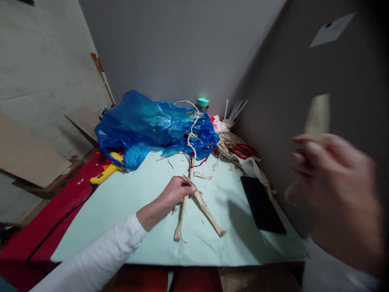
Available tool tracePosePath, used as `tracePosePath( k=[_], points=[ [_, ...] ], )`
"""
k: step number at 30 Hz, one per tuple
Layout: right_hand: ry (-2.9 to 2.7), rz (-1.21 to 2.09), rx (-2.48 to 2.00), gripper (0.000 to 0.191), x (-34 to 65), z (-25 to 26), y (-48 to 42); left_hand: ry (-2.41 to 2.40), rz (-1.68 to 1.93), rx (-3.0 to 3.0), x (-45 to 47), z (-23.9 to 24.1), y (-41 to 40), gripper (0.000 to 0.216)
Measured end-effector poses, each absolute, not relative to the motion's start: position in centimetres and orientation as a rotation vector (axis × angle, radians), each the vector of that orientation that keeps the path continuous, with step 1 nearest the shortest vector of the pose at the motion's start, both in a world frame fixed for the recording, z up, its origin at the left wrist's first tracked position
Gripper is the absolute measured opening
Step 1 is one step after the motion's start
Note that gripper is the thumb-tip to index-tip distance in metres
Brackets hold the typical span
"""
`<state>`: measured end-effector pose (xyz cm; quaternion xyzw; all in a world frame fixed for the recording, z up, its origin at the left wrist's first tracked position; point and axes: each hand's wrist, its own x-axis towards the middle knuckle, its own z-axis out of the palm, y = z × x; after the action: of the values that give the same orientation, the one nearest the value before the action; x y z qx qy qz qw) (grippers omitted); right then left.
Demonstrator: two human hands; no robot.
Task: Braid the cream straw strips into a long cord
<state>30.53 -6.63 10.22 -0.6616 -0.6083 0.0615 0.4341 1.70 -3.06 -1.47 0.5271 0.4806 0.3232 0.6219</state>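
Observation:
My left hand [176, 194] pinches pale, dry fibre strips [209, 215] where they cross, low over the pale green sheet. Their flared ends spread toward the table's front edge. Beyond my fingers they join a twisted cord [191, 138] that curves up over a blue plastic bag. A thin red cord [201, 163] loops around its lower part. Up at the right, close to the camera, my right hand [337, 190] is closed on another dry fibre strip [318, 114], whose wide end sticks up past the fingers. Motion blurs this hand, and its lower fingers are partly hidden.
The blue plastic bag [152, 125] covers the back of the table. A yellow glue gun [106, 173] with a black cable lies left. At right are a black phone-like slab [261, 205], red-handled scissors [244, 151] and white sticks [236, 110] in a cup. A grey wall rises behind.

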Motion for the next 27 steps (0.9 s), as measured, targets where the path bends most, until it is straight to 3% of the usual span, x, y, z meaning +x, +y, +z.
tracePosePath(
  k=[2, 5, 10, 27],
  points=[
    [-1.489, -0.103, -1.883, 0.037, 28.2, 9.1, -4.5, 1.042, 0.726, 1.184, 1.5, -1.5, -3.0, 0.017],
    [-1.677, -0.166, -1.781, 0.038, 24.4, 6.6, -2.7, 0.946, 0.733, 1.137, 1.4, -1.5, -3.0, 0.024],
    [-2.108, 0.524, -1.301, 0.019, 18.7, 2.5, -3.9, 0.903, 0.765, 1.087, 1.6, -1.5, -3.3, 0.023],
    [-1.606, 1.026, -1.245, 0.013, 22.1, 1.4, -3.1, 0.881, 0.855, 0.884, 1.6, -0.4, -3.9, 0.030]
  ],
)
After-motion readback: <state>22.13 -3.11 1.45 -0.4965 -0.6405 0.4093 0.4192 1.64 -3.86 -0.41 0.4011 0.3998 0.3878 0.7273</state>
